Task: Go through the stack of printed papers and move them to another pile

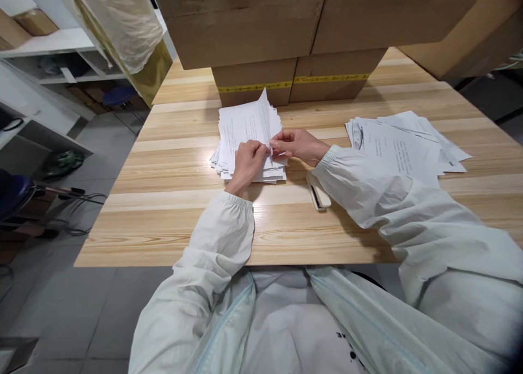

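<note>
A stack of printed paper sheets [241, 123] lies on the wooden table in front of me, its edges uneven. My left hand [248, 161] rests on the lower part of the stack, fingers curled and pressed against the top sheet. At the right edge, my right hand [300, 144] pinches a lifted sheet [265, 115] between thumb and fingers. That sheet bends upward, with its far corner raised. Partly under my right forearm, a white stapler [319, 193] lies on the table. My sleeves partly cover the second pile of printed papers [402, 145] on the right.
Stacked cardboard boxes [261, 20] stand at the back of the wooden table [171, 200], close behind the stack. Another carton [474, 42] is at the far right. On the left are a blue stool [118, 95] and white shelves [69, 39]. The table's front edge runs just before my body.
</note>
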A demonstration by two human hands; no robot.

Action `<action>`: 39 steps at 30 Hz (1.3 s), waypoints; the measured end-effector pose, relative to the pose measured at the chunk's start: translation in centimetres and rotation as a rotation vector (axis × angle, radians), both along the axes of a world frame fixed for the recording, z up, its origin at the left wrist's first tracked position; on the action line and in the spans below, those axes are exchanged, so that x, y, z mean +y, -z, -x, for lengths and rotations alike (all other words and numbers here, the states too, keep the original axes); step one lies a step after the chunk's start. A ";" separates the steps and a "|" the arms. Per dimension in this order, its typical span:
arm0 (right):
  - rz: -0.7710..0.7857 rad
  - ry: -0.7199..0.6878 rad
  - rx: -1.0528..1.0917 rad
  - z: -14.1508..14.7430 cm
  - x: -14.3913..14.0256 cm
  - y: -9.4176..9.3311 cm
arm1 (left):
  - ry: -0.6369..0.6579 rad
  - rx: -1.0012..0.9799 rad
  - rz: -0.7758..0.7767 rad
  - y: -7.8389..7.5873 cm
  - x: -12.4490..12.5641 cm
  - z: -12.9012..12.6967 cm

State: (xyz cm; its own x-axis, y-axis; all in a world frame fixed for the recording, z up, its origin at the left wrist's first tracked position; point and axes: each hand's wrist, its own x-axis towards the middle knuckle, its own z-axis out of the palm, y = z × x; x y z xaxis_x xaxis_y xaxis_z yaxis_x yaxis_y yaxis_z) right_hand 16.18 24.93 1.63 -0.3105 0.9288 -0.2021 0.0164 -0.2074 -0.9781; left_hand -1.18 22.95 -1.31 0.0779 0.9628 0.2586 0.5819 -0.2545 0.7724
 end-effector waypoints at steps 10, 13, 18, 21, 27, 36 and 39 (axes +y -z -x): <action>-0.002 0.003 0.032 -0.1 -0.1 0.2 | 0.010 -0.015 -0.003 0.1 0.0 0.2; 0.017 0.013 0.021 -0.1 -0.2 -0.1 | 0.022 -0.020 0.001 0.2 -0.1 0.2; 0.037 0.042 -0.080 0.9 -0.1 -1.3 | 0.015 -0.026 0.003 0.1 -0.4 -0.3; -0.027 0.162 -0.210 1.4 0.4 -1.5 | 0.005 -0.111 -0.016 -0.8 -1.1 0.4; -0.103 0.219 0.017 -2.5 -0.5 -2.4 | -0.332 -0.445 -0.259 -2.9 -3.3 4.2; -0.182 0.090 0.066 -5.8 -11.4 -1.9 | 0.136 -1.034 0.601 -2.5 -7.0 2.5; -0.230 0.015 -0.023 -5.2 -14.6 -0.3 | 0.067 -0.949 0.409 -1.8 -8.0 2.2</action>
State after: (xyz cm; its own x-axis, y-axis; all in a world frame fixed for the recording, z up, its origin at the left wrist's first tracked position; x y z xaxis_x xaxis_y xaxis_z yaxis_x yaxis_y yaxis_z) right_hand 21.37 10.31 1.94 -0.2941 0.9557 0.0087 0.0373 0.0206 -0.9991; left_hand -3.38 14.92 0.51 0.0696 0.9921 -0.1039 -0.3177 0.1208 0.9405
